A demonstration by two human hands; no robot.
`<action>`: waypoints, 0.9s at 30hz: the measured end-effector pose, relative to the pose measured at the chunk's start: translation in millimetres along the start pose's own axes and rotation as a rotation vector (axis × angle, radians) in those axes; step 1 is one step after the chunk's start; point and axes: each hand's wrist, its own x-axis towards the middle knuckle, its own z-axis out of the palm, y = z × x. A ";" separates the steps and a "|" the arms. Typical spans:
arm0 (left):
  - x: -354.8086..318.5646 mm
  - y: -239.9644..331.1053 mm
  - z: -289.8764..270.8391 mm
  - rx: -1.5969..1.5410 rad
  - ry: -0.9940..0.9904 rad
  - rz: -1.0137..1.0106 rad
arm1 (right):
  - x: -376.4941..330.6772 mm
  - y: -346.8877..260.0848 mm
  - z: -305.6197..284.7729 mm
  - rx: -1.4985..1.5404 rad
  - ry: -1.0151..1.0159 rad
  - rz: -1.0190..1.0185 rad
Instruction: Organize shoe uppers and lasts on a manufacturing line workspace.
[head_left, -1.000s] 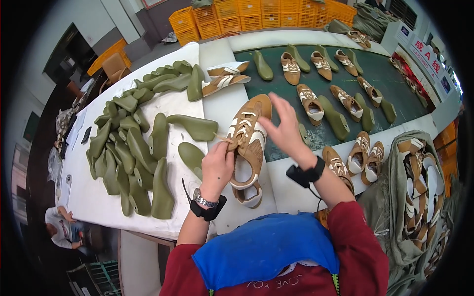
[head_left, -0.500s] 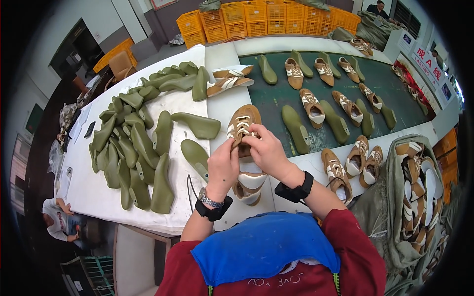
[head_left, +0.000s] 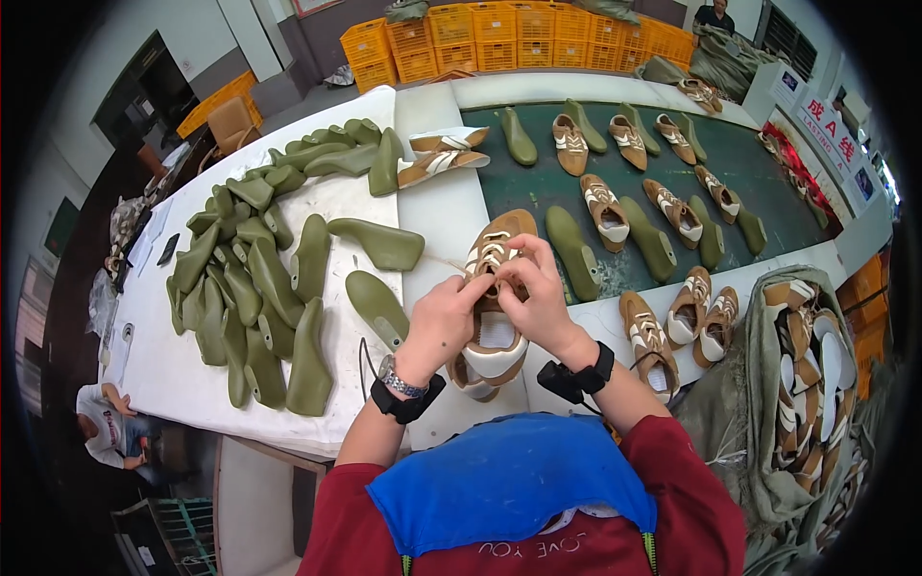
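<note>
two shoes [head_left: 494, 362] [head_left: 474, 390] beneath two grips [head_left: 439, 324] [head_left: 538, 309], two wristbands [head_left: 411, 403] [head_left: 580, 374]

worktop [head_left: 437, 206]: lasts [head_left: 279, 285] L on sheet [head_left: 327, 195] | shoe [head_left: 497, 331] ctr, R of lasts | belt [head_left: 519, 192] far R w/ shoes [head_left: 603, 206] + lasts on | sack [head_left: 759, 413] R w/ shoes in | crates [head_left: 495, 27] bk

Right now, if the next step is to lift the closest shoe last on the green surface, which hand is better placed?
Likely the right hand: nearer to that olive shoe last. The left hand is farther, across the brown-and-white sneaker whose laces both hands hold.
</note>
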 end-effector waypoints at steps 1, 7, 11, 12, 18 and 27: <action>1.3 -2.0 2.9 -0.048 0.012 0.038 | 0.6 -0.7 -2.8 -0.029 -0.002 -0.004; -6.6 -14.8 -4.3 -0.151 -0.026 0.189 | -9.6 17.6 -14.9 -0.026 -0.004 0.107; -6.0 -19.4 -11.0 -0.056 0.010 0.151 | -7.1 6.0 -18.6 0.053 -0.125 0.151; -5.4 -23.1 -11.7 -0.058 0.009 0.148 | -2.4 3.6 -21.1 0.082 -0.181 0.124; 1.2 -22.2 -15.9 0.063 0.022 0.222 | 21.0 34.2 -52.5 0.023 -0.189 0.466; 4.4 -25.9 -10.0 -0.051 -0.084 0.262 | 31.0 67.5 -88.5 0.530 -0.284 0.965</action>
